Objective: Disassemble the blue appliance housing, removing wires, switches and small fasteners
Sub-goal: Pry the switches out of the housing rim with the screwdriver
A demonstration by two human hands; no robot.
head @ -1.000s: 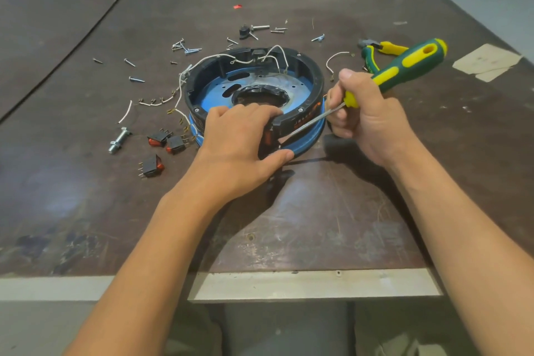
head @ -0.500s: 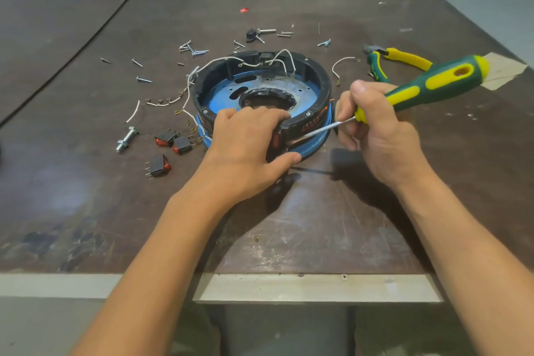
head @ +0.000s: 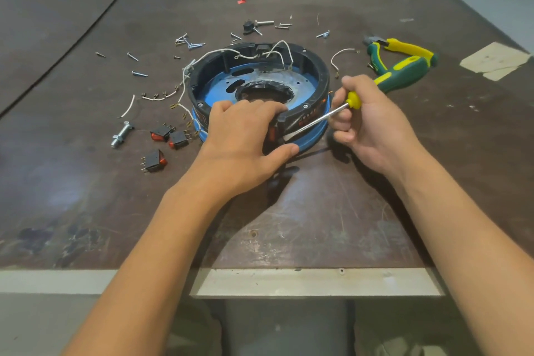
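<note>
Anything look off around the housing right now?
Nothing broken shows. Loose screws lie scattered behind the housing, white wires spill over its left rim, and three switches sit loose beside it: normal teardown clutter.

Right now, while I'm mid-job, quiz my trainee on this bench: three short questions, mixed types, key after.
1. True or false: the left hand holds the screwdriver.
2. How many loose rocker switches lie on the table left of the housing? A two, B three, C five.
3. Fill in: the pliers lie beyond the ___ hand.
Key: 1 false, the right hand grips the screwdriver and the left hand grips the housing; 2 B; 3 right.
</note>
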